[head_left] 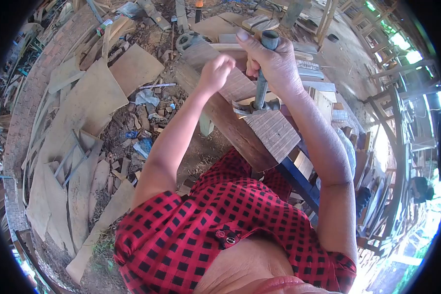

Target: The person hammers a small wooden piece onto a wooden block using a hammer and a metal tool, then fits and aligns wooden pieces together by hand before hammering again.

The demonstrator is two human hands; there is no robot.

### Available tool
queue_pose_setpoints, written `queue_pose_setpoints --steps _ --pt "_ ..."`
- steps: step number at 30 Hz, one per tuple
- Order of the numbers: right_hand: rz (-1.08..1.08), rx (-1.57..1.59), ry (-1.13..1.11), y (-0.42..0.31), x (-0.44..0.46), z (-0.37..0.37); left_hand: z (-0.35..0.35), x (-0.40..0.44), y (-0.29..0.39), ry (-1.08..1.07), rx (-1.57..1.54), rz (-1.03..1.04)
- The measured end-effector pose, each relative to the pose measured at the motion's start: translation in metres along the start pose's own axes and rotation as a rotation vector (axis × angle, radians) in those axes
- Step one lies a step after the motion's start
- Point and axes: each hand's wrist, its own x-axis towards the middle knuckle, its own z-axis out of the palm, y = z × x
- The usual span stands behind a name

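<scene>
Though head-down, hammer [260, 91] in right hand [282, 66]

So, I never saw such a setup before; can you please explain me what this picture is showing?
No robot here: these are a person's two bare hands, seen from a camera on the head, looking down. It is the only view. The right hand grips a hammer with a grey metal handle. The left hand is curled nearby; I cannot tell if it holds something. Below, a striped brown wooden board lies on a thick dark-brown wooden beam. Large flat tan sheets lie at left.
</scene>
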Motion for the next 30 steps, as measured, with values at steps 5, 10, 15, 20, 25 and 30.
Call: queue_pose_setpoints --steps 5,10,15,20,25,30 --pt "0.071 -0.025 0.086 0.004 0.016 0.005 0.005 -0.104 0.009 -0.05 0.459 0.21" --pt "0.055 0.013 0.081 -0.002 0.017 0.014 0.056 -0.109 0.001 0.238 0.525 0.298" --pt "0.004 0.02 -0.01 -0.006 0.008 0.02 0.05 -0.103 -0.009 0.163 0.495 0.315" --pt "-0.067 0.031 -0.085 -0.001 0.003 0.021 0.038 -0.099 -0.011 0.074 0.518 0.349" --pt "-0.127 0.05 -0.045 0.007 -0.019 -0.006 0.038 -0.098 -0.011 0.058 0.533 0.347" --pt "-0.093 0.428 0.043 0.017 -0.022 -0.037 0.037 -0.101 -0.009 0.073 0.474 0.383"
